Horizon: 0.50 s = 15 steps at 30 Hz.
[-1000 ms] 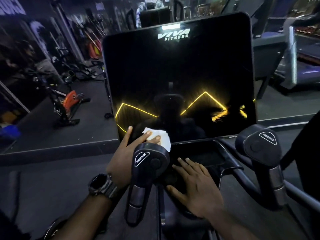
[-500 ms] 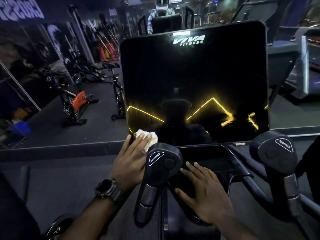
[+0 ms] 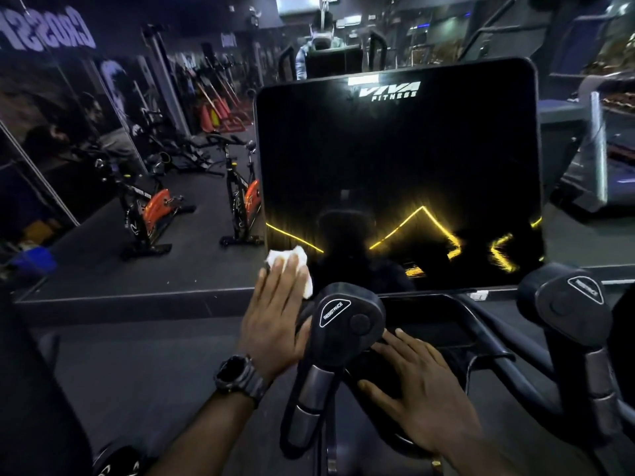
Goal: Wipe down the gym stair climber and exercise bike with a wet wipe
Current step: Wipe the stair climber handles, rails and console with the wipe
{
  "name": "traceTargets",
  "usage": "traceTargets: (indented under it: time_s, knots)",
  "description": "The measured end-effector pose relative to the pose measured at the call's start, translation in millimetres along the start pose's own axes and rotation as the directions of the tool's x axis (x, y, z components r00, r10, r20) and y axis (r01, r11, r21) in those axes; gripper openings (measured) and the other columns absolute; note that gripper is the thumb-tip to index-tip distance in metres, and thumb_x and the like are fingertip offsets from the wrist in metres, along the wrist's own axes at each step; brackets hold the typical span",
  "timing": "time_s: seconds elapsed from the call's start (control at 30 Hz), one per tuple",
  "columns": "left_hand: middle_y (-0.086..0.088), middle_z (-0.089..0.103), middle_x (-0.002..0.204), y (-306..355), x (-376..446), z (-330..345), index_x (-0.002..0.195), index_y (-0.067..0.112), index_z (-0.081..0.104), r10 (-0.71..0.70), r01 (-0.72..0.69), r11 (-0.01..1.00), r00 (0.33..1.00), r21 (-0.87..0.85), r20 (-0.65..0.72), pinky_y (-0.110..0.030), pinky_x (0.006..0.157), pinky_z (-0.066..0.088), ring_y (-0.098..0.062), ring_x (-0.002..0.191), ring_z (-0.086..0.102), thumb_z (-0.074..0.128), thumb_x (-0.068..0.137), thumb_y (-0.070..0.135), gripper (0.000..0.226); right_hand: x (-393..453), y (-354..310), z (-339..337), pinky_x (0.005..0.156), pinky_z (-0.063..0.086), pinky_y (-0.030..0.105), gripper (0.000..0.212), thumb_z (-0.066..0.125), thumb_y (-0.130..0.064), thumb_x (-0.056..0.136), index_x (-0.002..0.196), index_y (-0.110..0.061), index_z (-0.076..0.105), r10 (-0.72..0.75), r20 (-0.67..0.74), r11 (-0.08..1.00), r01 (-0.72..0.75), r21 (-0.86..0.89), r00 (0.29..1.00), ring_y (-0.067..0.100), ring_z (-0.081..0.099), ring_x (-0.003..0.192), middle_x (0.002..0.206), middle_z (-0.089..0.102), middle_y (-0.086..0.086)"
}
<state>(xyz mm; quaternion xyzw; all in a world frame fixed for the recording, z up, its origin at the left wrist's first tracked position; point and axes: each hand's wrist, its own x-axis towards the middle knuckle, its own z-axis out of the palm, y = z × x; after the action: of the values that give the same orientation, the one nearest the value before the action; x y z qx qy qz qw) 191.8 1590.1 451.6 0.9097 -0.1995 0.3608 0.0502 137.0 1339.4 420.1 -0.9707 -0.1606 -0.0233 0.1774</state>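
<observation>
A large black console screen (image 3: pixel 398 159) marked VIVA FITNESS fills the middle of the view. My left hand (image 3: pixel 275 314) presses a white wet wipe (image 3: pixel 292 266) flat against the screen's lower left corner, fingers straight. My right hand (image 3: pixel 422 389) lies flat with spread fingers on the dark tray below the screen. Between my hands stands the left resistance handle (image 3: pixel 343 324); a matching right handle (image 3: pixel 567 304) stands at the right.
Two orange and black exercise bikes (image 3: pixel 151 214) (image 3: pixel 242 197) stand on the dark floor at the left, beside a mirrored wall. A person stands behind the console at the top. Treadmills (image 3: pixel 598 146) sit at the right.
My left hand has slid the wipe leftwards along the bottom of the screen to its lower left corner. The right hand has stayed on the tray.
</observation>
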Motion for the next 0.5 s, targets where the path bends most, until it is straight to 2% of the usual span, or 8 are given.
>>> traceTargets:
  time_s: [0.07,0.1,0.17,0.23,0.33,0.43,0.5]
  knots:
    - [-0.020,0.019,0.159,-6.3,15.6,0.8,0.150,0.000,0.025,-0.083,0.083,0.996,0.997,0.039,0.007,-0.054,0.119,0.016,-0.034,0.149,0.010,0.042,0.096,0.043,0.071,-0.2,-0.4,0.9,0.123,0.001,0.028,0.078,0.021,-0.084,0.084,0.150,-0.044,0.029,0.005,0.003,1.000,-0.005,-0.009,1.000,-0.005,-0.003,0.147,0.161,0.012,-0.026]
    - [-0.021,0.018,0.158,-2.0,21.5,0.1,0.148,-0.003,0.028,-0.099,0.099,0.995,0.995,0.032,-0.015,-0.053,0.120,0.014,-0.035,0.149,0.010,0.041,0.096,0.044,0.071,-0.3,-0.4,0.9,0.123,0.001,0.028,0.078,0.021,-0.084,0.084,0.150,-0.045,0.029,0.005,0.007,1.000,-0.005,-0.016,1.000,-0.005,-0.003,0.147,0.161,0.012,-0.026]
    - [-0.023,0.021,0.157,9.1,14.4,2.6,0.145,-0.006,0.033,-0.096,0.096,0.995,0.995,-0.008,-0.026,-0.056,0.118,0.019,-0.037,0.148,0.013,0.040,0.099,0.040,0.066,-0.8,-0.1,0.6,0.123,0.001,0.028,0.078,0.020,-0.084,0.084,0.150,-0.045,0.028,0.005,0.013,1.000,-0.005,-0.019,1.000,-0.005,-0.003,0.148,0.161,0.011,-0.026]
    - [-0.022,0.025,0.156,17.8,-7.1,6.3,0.146,-0.004,0.034,-0.023,0.023,0.999,1.000,-0.023,-0.020,-0.058,0.112,0.030,-0.038,0.146,0.019,0.038,0.102,0.035,0.059,-1.2,-1.2,-0.5,0.123,0.002,0.028,0.078,0.020,-0.084,0.084,0.150,-0.045,0.028,0.008,0.005,1.000,-0.008,-0.015,1.000,-0.005,-0.003,0.148,0.161,0.012,-0.027]
    - [-0.022,0.028,0.155,8.9,-14.5,5.5,0.151,0.003,0.019,0.023,-0.023,1.000,0.999,-0.021,0.029,-0.056,0.111,0.031,-0.037,0.146,0.020,0.024,0.105,0.042,0.061,0.7,-0.4,1.0,0.123,0.004,0.030,0.078,0.021,-0.084,0.083,0.150,-0.045,0.030,0.010,0.011,1.000,-0.010,-0.011,1.000,-0.004,-0.001,0.148,0.161,0.015,-0.025]
    - [-0.020,0.011,0.160,-4.3,18.7,-4.9,0.152,0.000,0.020,-0.019,0.013,0.998,0.996,0.069,0.089,-0.056,0.118,0.019,-0.034,0.150,0.004,0.032,0.099,0.051,0.074,1.2,-0.7,2.0,0.123,0.005,0.030,0.079,0.020,-0.084,0.083,0.150,-0.044,0.031,0.006,0.010,1.000,-0.006,-0.031,1.000,-0.003,0.001,0.148,0.161,0.016,-0.024]
    - [-0.017,0.003,0.162,-11.4,45.0,-12.5,0.153,0.001,0.016,-0.107,0.096,0.989,0.989,0.115,0.099,-0.052,0.121,0.010,-0.030,0.150,-0.004,0.029,0.098,0.056,0.078,0.6,-1.7,2.7,0.123,0.005,0.029,0.080,0.019,-0.085,0.082,0.149,-0.044,0.031,0.009,0.005,0.999,-0.008,-0.037,1.000,-0.003,0.001,0.148,0.161,0.016,-0.024]
